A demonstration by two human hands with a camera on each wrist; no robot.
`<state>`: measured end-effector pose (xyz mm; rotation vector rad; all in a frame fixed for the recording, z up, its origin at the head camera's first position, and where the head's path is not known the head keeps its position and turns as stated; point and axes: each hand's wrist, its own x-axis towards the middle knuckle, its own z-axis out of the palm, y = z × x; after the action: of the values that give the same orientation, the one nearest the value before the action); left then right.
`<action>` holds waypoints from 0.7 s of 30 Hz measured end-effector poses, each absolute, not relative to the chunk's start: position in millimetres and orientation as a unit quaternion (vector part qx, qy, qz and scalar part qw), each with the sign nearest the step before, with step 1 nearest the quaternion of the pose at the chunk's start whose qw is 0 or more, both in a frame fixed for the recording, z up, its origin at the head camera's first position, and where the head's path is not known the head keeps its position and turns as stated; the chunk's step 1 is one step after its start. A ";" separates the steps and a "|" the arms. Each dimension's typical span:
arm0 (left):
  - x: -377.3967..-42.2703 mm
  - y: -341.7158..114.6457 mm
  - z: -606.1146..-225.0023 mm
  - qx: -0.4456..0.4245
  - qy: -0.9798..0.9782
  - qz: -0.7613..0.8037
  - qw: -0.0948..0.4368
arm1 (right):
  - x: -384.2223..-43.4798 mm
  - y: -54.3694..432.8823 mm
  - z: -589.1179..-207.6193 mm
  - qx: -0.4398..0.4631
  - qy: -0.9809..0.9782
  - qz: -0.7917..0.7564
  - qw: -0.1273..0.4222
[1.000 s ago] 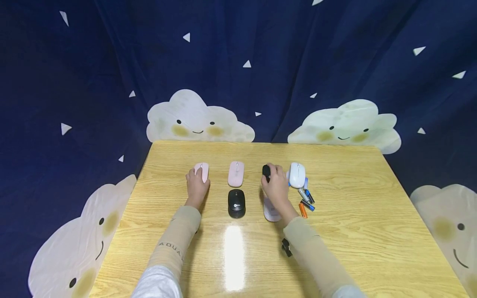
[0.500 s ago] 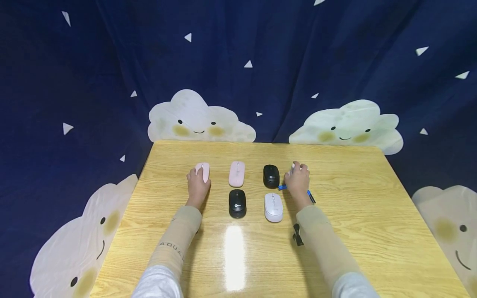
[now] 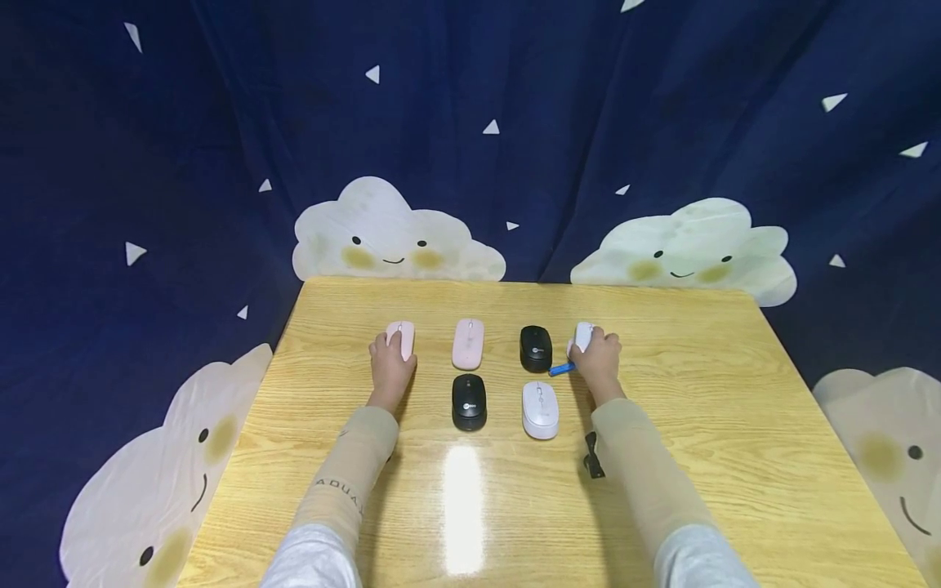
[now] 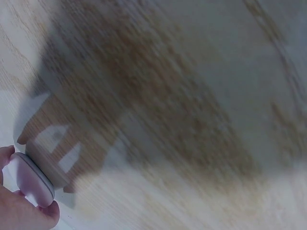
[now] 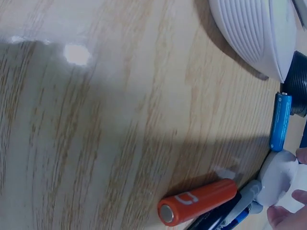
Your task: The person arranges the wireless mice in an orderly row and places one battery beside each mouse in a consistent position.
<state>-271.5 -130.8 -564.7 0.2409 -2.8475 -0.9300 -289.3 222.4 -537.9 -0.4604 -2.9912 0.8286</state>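
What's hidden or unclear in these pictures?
Head view: near end of the left pink mouse, covered by the left hand.
Head view: orange battery, apparently behind the right sleeve.
Head view: lettering on the nearer black mouse, too small to read.
Right wrist view: most of the right hand, cut off by the right edge.

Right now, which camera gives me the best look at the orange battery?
The right wrist view: the orange battery lies close and uncovered, its silver end showing. The head view shows none of it, probably because the right sleeve covers it. The left wrist view lacks it too.
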 end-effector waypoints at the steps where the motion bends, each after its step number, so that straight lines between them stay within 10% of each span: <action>1: -271.6 -130.9 -565.1 0.080 -0.945 -0.308 0.068 | -289.5 222.9 -537.8 -0.146 -0.954 0.262 -0.002; 21: -271.4 -132.1 -564.8 0.078 -0.943 -0.316 0.066 | -290.5 225.1 -537.9 -0.151 -0.953 0.258 -0.035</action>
<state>-271.4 -132.1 -564.8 0.2344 -2.8446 -0.9523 -290.5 225.1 -537.9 -0.4869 -3.0642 0.8297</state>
